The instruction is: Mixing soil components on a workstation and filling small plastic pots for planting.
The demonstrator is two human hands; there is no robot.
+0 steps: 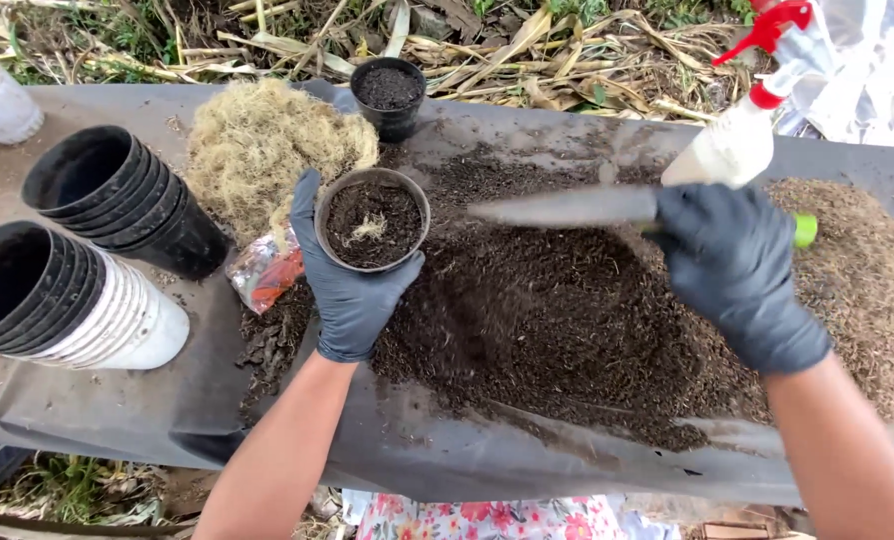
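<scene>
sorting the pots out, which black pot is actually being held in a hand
The small black pot of soil gripped by the left hand; the other soil-filled pot stands alone behind it.

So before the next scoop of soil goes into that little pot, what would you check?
1. Left hand grips the pot: ok.
2. Pot upright, mouth up: ok.
3. Room left in the pot, soil below the rim: ok.
4. Right hand holds the trowel: ok.
5. Soil on the trowel blade: cannot tell, blurred.
6. Soil pile within reach below the hands: ok.
</scene>
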